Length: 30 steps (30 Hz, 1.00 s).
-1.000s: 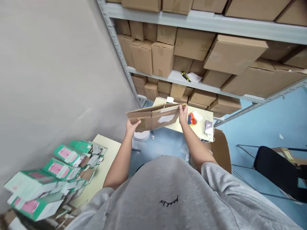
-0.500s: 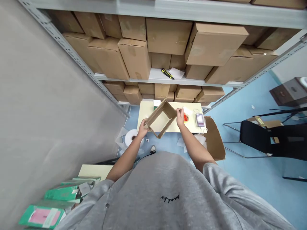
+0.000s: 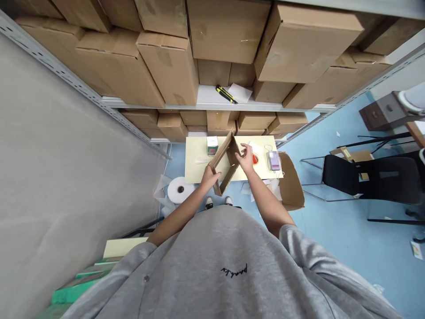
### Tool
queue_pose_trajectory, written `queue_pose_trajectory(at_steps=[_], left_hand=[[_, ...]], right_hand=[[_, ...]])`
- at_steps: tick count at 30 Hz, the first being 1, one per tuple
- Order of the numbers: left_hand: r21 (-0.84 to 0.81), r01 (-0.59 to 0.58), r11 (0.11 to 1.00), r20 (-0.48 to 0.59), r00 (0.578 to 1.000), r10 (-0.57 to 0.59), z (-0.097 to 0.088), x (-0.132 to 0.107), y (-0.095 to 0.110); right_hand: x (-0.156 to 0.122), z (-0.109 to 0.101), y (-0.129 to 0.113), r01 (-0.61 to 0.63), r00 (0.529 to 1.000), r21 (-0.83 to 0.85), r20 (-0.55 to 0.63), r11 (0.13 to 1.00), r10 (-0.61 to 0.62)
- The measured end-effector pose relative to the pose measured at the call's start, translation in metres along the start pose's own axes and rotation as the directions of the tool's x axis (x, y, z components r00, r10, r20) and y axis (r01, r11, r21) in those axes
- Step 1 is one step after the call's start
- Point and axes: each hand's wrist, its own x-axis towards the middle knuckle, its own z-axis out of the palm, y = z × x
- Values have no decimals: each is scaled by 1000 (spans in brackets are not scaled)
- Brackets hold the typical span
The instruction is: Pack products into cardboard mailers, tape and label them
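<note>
your left hand (image 3: 210, 178) grips the cardboard box (image 3: 229, 153) low down, holding it tilted on edge over the front edge of the bench (image 3: 195, 155); your right hand (image 3: 245, 158), half closed, sits against its side, though you can't tell if it has hold.

- Stockroom or packing area
- metal shelving (image 3: 66, 73) stacked with cardboard cartons (image 3: 229, 31)
- utility knife (image 3: 226, 94) on a shelf
- table (image 3: 195, 164) with tape (image 3: 255, 159)
- foam roll (image 3: 177, 190) on the blue floor (image 3: 332, 248)
</note>
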Motion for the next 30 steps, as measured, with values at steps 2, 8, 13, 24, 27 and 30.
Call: queue_pose_trajectory(at_steps=[2,8,13,24,27,30], left_hand=[[51,68,996,-29,997,-66,-5,7,10],[92,13,996,-146,989,0,-30,31,29],[164,10,986,-194,981,22,-38,45,35],[216,23,976,-355,933,57,-38,65,38],[159,-27,987,-381,920,87,-37,69,35],[196,-52,979,-430,893,133,-31,70,35]], right_hand=[[5,-6,1,-16,1000,-10,25,1000,16],[15,-25,11,-131,990,26,50,991,130],[17,-39,8,-184,960,-66,205,981,193],[34,-56,8,66,885,-169,464,983,20],[44,-53,10,142,858,-49,504,989,-98],[57,-45,7,146,850,13,511,989,-132]])
